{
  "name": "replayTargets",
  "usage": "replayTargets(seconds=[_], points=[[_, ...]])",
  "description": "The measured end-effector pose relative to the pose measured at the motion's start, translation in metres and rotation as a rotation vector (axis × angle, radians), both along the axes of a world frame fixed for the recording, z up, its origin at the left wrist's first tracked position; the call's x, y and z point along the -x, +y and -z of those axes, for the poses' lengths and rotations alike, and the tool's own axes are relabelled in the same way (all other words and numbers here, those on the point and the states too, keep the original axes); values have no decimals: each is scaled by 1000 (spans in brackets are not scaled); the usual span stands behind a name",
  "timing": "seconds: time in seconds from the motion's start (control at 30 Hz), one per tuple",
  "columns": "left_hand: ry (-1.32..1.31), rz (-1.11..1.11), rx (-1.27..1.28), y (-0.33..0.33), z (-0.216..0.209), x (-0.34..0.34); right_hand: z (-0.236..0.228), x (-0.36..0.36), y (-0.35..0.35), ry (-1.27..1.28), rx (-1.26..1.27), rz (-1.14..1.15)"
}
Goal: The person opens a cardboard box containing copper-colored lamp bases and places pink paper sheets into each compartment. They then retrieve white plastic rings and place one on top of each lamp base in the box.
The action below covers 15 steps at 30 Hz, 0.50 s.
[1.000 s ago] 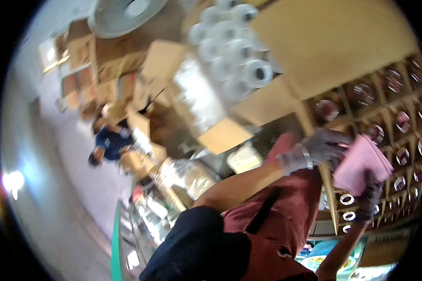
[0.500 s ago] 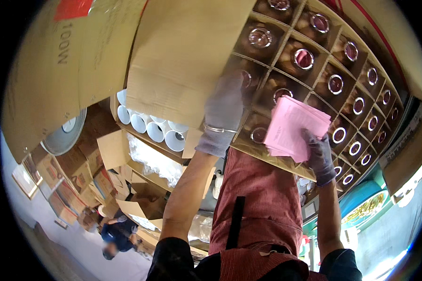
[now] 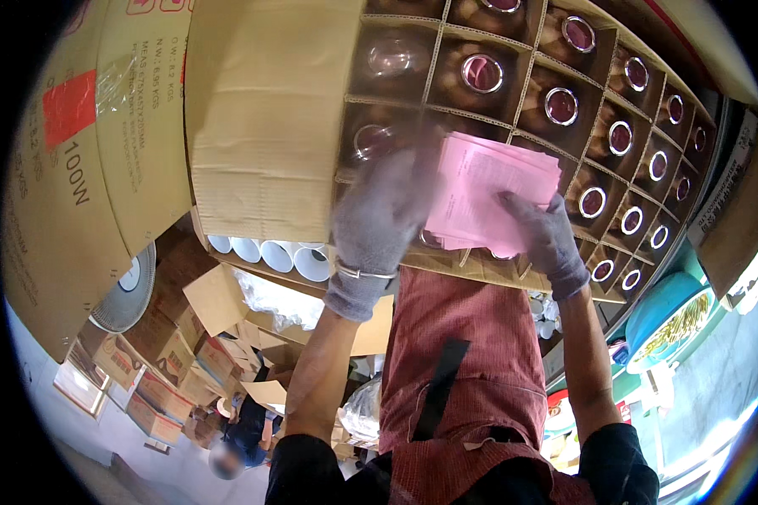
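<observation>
My right hand [image 3: 549,240], in a grey glove, grips a stack of pink paper slips [image 3: 488,189] by its right side, thumb on top. The slips are slightly fanned and hide some compartments under them. At the stack's left edge is my grey-gloved left hand [image 3: 370,215], its fingers smeared by motion. Whether it holds a slip does not show. Beneath both hands lies an open cardboard box [image 3: 472,120] split by dividers into square cells. Round-rimmed pieces stand in them, many with pink inside the rim, such as this piece [image 3: 482,74].
A cardboard flap [image 3: 265,126] extends left of the cells, beside a printed carton [image 3: 101,143]. Below the flap are white tubes [image 3: 278,257] in a box. A blue basin [image 3: 669,324] stands at right. Another person [image 3: 246,433] is at lower left, among cartons.
My left hand has moved from over a left-hand cell to the left edge of the slips. My right hand still holds the stack. The view has shifted over the box.
</observation>
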<state>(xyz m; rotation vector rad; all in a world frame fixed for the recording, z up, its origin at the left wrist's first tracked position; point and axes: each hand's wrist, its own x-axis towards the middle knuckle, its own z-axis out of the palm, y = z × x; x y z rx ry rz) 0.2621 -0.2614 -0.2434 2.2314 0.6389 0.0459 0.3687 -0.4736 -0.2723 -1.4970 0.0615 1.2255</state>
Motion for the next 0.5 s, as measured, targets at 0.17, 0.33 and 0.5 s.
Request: replayTargets(seconds=[0.17, 0.33, 0.5], points=[[175, -219, 499, -3, 0, -1, -3, 4, 10, 8, -49, 45], [-124, -422, 904, 18, 6, 20, 2, -2, 1, -260, 104, -177], [-210, -469, 931, 42, 16, 34, 17, -11, -28, -448, -21, -35]])
